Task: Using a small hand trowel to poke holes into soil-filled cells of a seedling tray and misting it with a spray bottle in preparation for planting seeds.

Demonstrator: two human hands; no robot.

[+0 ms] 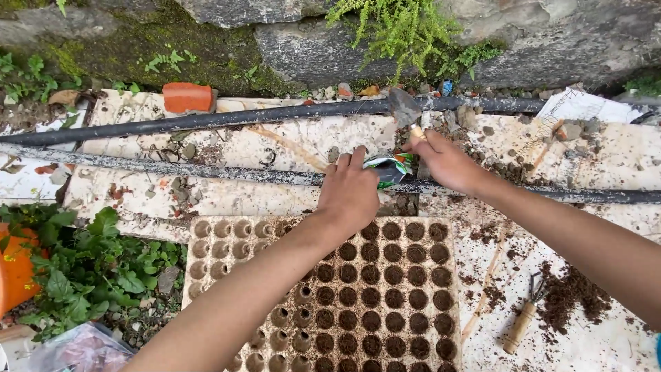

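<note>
My left hand (348,193) holds a small green and white seed packet (387,169) just above the far edge of a brown seedling tray (206,255). Many of the tray's round cells are filled with dark soil, mostly on the right side. My right hand (444,160) grips the wooden handle of a small metal trowel (403,107), whose blade points up toward the black pipe (227,118). Both hands meet at the packet, over a second black pipe (206,172).
A wooden-handled hand fork (523,317) lies on the white slab beside spilled soil (571,296). A red brick piece (187,96) sits at the back. Mossy stone wall behind, green plants (89,269) and an orange pot (14,269) at left.
</note>
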